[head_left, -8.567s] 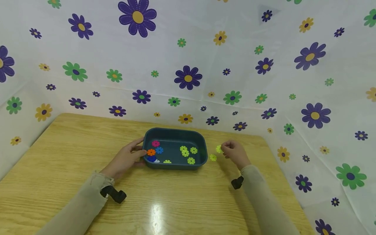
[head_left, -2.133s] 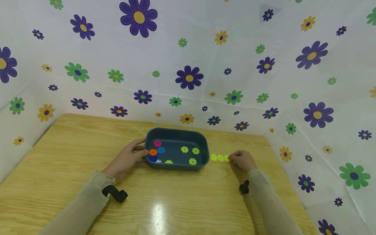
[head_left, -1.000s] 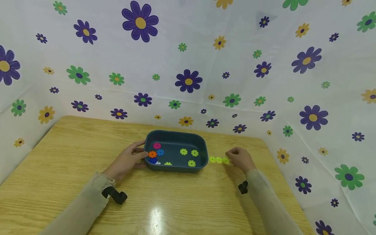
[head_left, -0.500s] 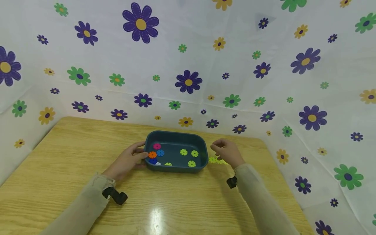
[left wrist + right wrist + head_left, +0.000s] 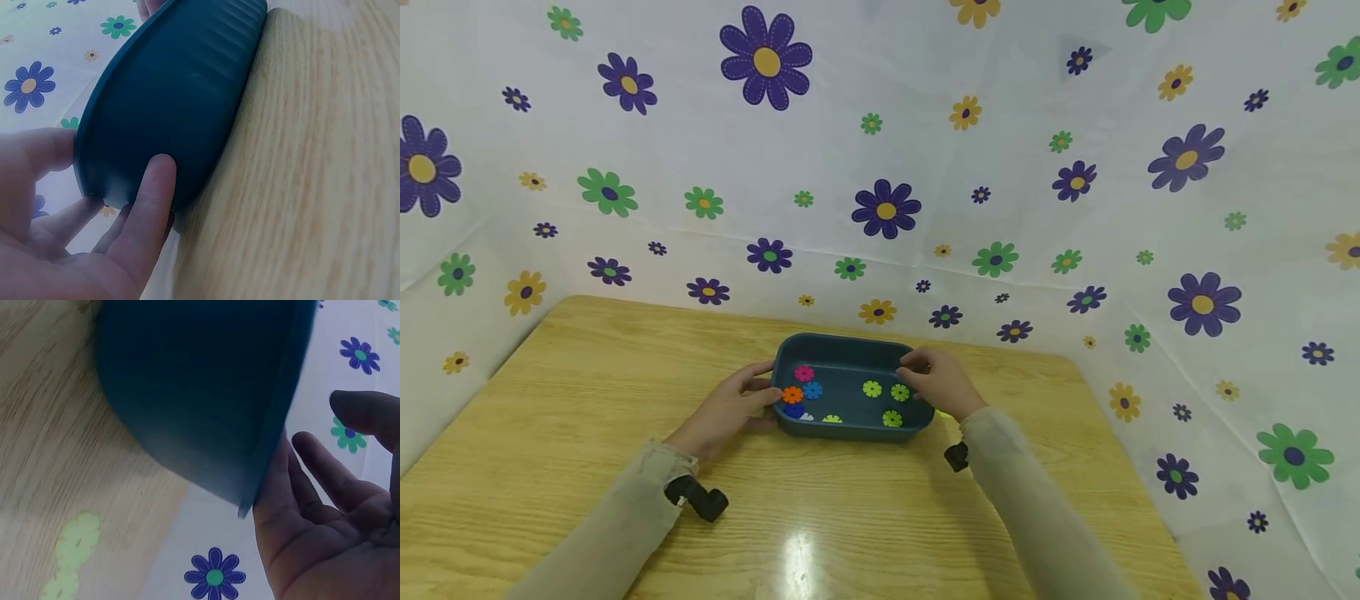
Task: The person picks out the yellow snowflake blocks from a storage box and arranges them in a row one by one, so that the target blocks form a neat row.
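A dark teal plastic tub (image 5: 850, 431) stands on the table holding notched flower-shaped discs. My left hand (image 5: 722, 412) grips its left end, thumb at the rim; the left wrist view shows fingers against the outer wall (image 5: 169, 106). Over the tub's right rim hovers my right hand (image 5: 940, 385), fingers loosely bent with nothing between them. Below it inside lie yellow-green discs (image 5: 872, 389), several in all. An orange disc (image 5: 792, 395), a pink disc (image 5: 804, 373), blue ones (image 5: 812, 391) and a white one sit at the left. Joined yellow-green discs (image 5: 78, 540) lie outside, mostly hidden by my right hand in the head view.
The wooden table (image 5: 715, 533) extends in front of the tub and to both sides. A white flower-printed cloth (image 5: 820, 150) hangs behind the table and along its sides. Each wrist carries a black camera mount (image 5: 697, 498).
My right hand has set a third yellow-green disc in the row beside the tub, let go and moved left over the rim. Two discs have left the tub's cluster. My left hand stays put.
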Available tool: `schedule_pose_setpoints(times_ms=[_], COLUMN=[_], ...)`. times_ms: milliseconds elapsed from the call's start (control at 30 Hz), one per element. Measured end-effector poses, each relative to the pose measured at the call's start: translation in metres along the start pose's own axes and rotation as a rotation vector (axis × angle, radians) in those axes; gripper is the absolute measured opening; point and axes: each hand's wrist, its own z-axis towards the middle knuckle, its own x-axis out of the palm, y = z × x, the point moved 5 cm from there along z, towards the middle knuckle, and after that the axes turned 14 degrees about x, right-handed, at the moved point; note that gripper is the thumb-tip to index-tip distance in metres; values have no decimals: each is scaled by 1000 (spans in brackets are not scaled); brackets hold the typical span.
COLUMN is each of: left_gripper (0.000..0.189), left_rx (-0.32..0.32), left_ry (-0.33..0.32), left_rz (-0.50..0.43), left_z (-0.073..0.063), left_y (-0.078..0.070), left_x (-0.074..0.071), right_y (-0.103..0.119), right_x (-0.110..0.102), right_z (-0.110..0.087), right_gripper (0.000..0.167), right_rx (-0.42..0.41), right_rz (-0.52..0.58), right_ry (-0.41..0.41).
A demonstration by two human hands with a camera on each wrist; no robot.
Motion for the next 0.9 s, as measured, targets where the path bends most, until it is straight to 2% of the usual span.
schedule_pose_setpoints(times_ms=[100,233,500,733,900], left_gripper=[64,65,64,65,64], left_rx=[3,8,4,-2,-5], left_ry=[-4,-4,0,6,8], left_rz=[-3,-13,-26,-30,-33], left_z=[0,-1,-1,-1,-1], left_y=[-1,-2,0,0,1], left_x=[0,0,-1,0,-1], right_y=[6,11,14,4,7], right_x=[12,26,43,55,59], right_z=[2,5,17,35,32], right_gripper=[31,35,37,36,32], right_rx=[-8,23,96,73,65], right_rz=[-24,-65,-47,-246,-272], right_ry=[52,107,136,58,39])
